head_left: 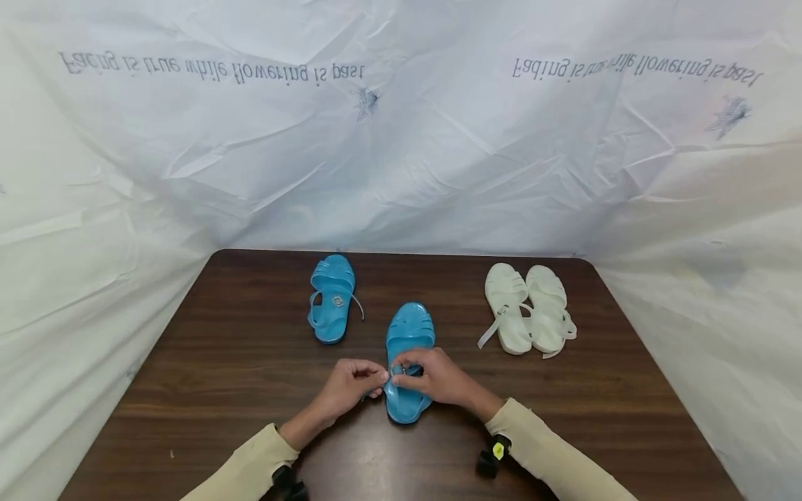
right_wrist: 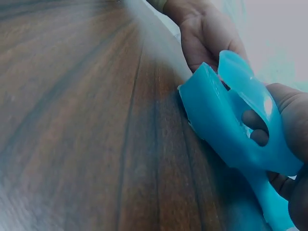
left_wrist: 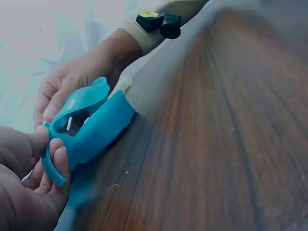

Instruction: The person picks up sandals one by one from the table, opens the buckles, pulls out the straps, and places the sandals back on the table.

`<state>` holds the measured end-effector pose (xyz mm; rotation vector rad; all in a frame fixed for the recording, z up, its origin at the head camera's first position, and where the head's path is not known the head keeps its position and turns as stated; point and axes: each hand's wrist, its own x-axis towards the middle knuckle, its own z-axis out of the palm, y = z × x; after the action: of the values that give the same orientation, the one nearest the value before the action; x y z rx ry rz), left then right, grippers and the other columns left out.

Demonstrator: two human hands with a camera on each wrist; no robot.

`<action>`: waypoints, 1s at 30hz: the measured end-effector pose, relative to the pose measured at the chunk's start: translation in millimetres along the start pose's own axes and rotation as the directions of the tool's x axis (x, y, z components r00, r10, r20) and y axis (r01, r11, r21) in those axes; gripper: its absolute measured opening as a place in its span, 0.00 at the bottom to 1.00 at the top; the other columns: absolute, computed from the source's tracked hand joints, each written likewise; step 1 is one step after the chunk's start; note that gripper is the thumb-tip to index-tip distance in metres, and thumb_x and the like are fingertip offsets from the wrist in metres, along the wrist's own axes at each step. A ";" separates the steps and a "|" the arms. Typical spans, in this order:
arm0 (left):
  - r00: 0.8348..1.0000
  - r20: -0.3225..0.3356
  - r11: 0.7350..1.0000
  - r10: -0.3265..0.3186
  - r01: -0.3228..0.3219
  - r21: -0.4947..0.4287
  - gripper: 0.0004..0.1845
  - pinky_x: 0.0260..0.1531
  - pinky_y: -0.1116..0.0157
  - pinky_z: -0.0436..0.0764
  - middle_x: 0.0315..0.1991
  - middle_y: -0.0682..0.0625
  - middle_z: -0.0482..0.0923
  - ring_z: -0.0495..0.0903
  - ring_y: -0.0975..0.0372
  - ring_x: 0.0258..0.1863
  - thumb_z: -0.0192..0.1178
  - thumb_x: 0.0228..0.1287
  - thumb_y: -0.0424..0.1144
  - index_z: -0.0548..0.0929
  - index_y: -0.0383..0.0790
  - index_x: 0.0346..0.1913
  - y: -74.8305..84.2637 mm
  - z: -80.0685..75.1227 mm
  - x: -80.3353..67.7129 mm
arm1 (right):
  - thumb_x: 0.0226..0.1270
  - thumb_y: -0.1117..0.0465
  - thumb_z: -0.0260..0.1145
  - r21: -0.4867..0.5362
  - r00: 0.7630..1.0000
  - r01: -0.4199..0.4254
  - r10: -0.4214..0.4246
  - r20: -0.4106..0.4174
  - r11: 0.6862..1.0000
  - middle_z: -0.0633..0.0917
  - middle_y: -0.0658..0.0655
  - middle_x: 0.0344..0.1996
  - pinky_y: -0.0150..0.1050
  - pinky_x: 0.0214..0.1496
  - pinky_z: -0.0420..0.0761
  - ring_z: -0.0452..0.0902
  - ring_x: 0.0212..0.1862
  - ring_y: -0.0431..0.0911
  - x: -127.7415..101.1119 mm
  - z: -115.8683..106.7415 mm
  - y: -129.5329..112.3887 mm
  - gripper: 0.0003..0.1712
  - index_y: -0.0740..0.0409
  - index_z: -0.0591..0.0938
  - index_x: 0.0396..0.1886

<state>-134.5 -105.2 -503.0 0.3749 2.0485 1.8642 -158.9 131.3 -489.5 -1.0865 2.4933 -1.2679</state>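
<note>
Left hand (head_left: 347, 390): pinching the strap (head_left: 383, 376) of the blue sandal (head_left: 408, 358).
Right hand (head_left: 435, 379): gripping the same sandal's strap, touching the left fingertips.

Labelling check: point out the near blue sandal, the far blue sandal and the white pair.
Near blue sandal (head_left: 410, 327), head view, toe part.
Far blue sandal (head_left: 331, 282), head view, front straps.
White pair (head_left: 529, 306), head view, where the two sandals meet.

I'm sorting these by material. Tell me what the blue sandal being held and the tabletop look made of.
Blue moulded jelly sandal: apparently soft plastic or rubber, smooth, slightly glossy, one-piece straps. Dark brown tabletop: wood or wood-look laminate, streaky grain, faint sheen; which one is unclear.
</note>
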 end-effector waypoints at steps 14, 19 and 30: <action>0.995 -0.012 0.995 -0.095 0.095 0.003 0.12 0.35 0.65 0.86 0.35 0.44 0.86 0.85 0.59 0.33 0.63 0.73 0.38 0.87 0.29 0.45 3.2 -0.9 -6.4 | 0.73 0.49 0.68 0.017 0.999 -0.026 0.026 -0.025 1.000 0.87 0.44 0.42 0.37 0.49 0.83 0.82 0.46 0.35 -3.9 2.4 1.2 0.12 0.48 0.87 0.48; 0.995 0.008 0.995 -0.096 0.096 0.012 0.13 0.36 0.65 0.85 0.36 0.46 0.86 0.84 0.60 0.34 0.63 0.74 0.39 0.88 0.29 0.46 1.9 -1.9 -3.1 | 0.72 0.50 0.69 0.049 0.999 -0.030 0.032 -0.032 0.998 0.87 0.45 0.42 0.37 0.50 0.83 0.82 0.46 0.36 -4.4 1.4 1.3 0.11 0.49 0.87 0.48; 0.994 0.039 0.994 -0.100 0.101 -0.032 0.15 0.40 0.64 0.85 0.37 0.47 0.84 0.83 0.61 0.37 0.61 0.76 0.40 0.86 0.28 0.50 4.1 -1.0 0.5 | 0.72 0.49 0.70 0.050 0.999 -0.035 0.037 -0.026 0.998 0.88 0.43 0.41 0.36 0.49 0.83 0.82 0.46 0.36 -2.8 7.2 3.5 0.12 0.48 0.87 0.48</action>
<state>-135.5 -105.4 -498.9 0.2900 1.9709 1.8163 -155.7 129.9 -497.2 -1.0157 2.4749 -1.3351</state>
